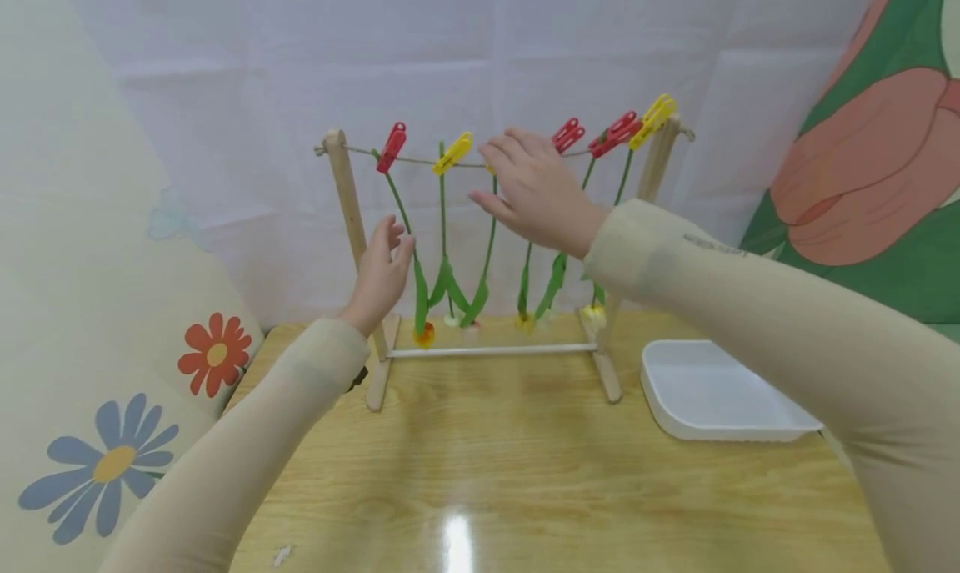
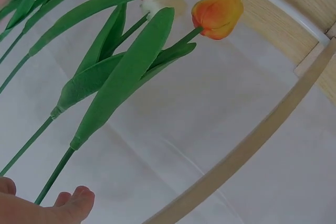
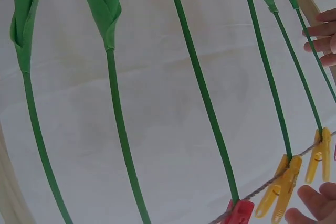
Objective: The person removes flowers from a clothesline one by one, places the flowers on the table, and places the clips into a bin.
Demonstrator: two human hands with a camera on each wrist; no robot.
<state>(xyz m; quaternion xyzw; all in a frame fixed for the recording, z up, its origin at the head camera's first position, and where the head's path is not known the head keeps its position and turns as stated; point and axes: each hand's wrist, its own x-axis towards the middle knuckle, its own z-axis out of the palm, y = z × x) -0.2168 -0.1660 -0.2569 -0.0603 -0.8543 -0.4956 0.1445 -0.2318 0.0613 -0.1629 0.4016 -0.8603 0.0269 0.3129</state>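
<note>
Tulips hang upside down from a twine line, held by red and yellow clothespins. At the left end, a red clothespin (image 1: 392,148) holds an orange tulip (image 2: 218,15). My left hand (image 1: 381,273) is beside that tulip's stem, fingers loosely bent and gripping nothing. My right hand (image 1: 536,189) is raised before the middle of the line, fingers extended, hiding most of one yellow clothespin (image 3: 281,187). In the right wrist view, its fingertips are close to that clothespin, apart from it. Another yellow clothespin (image 1: 453,153) is left of this hand; a red clothespin (image 1: 567,134) is right of it.
A wooden frame (image 1: 347,189) carries the line, with a white bar (image 1: 491,351) low across it. On the right of the wooden table (image 1: 450,439) sits a white tray (image 1: 675,427). A white cloth (image 1: 285,81) hangs behind, and a flower-patterned panel (image 1: 150,323) stands left.
</note>
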